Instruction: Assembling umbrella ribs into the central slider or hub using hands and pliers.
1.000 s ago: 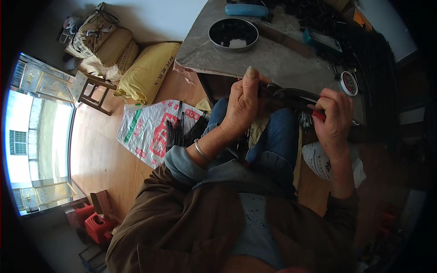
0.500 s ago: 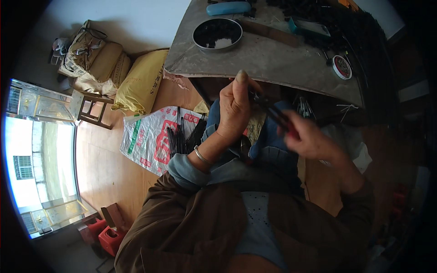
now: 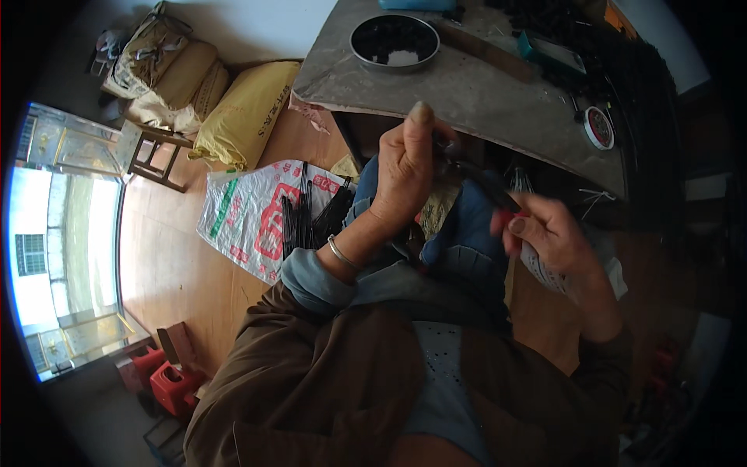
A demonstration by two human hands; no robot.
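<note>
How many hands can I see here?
2: the left hand, thumb up, near the dark end of the red-handled tool; the right hand, lower and to the right, around its grip. No other hand shows.

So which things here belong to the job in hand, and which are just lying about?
Seemingly in the job:
red-handled tool, in the right grip
black strips on the white sack
metal bowl with black pieces

Seemingly just lying about:
yellow sack
wooden stool
red plastic item
</note>
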